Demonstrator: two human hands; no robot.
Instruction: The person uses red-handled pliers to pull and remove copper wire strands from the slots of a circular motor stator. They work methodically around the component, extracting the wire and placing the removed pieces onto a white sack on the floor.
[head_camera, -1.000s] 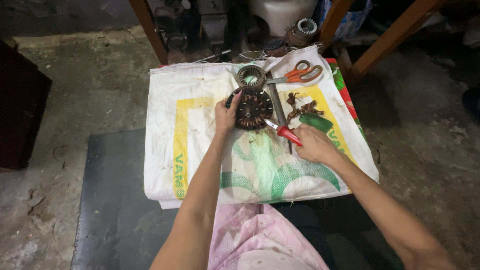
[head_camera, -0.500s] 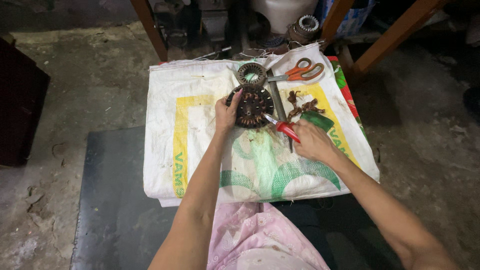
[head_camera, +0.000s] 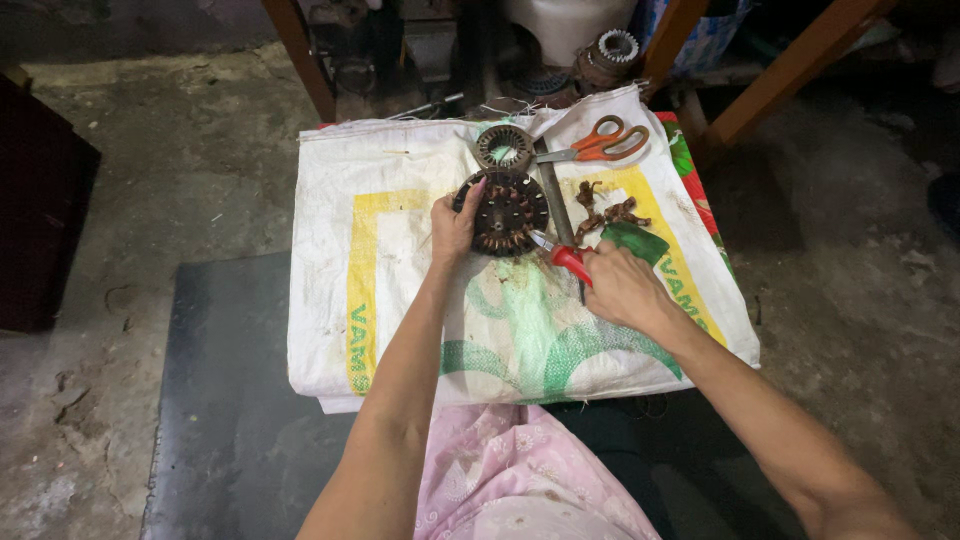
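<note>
Stator (head_camera: 510, 212) — round, dark, rusty copper windings, lying on the white sack (head_camera: 400, 300). Left hand (head_camera: 455, 225) grips its left rim, fingers curled. Right hand (head_camera: 622, 288) clenched on red-handled pliers (head_camera: 562, 256) — tip at the stator's edge.

One head-worn camera looks steeply down from above. It faces forward over the white woven sack (head_camera: 400, 290) on the floor (head_camera: 150, 200), fairly near.

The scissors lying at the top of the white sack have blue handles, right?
Not quite. In the head view the scissors have orange handles, not blue. They do lie at the top of the white sack, beyond the round motor core that the left hand steadies.
</note>
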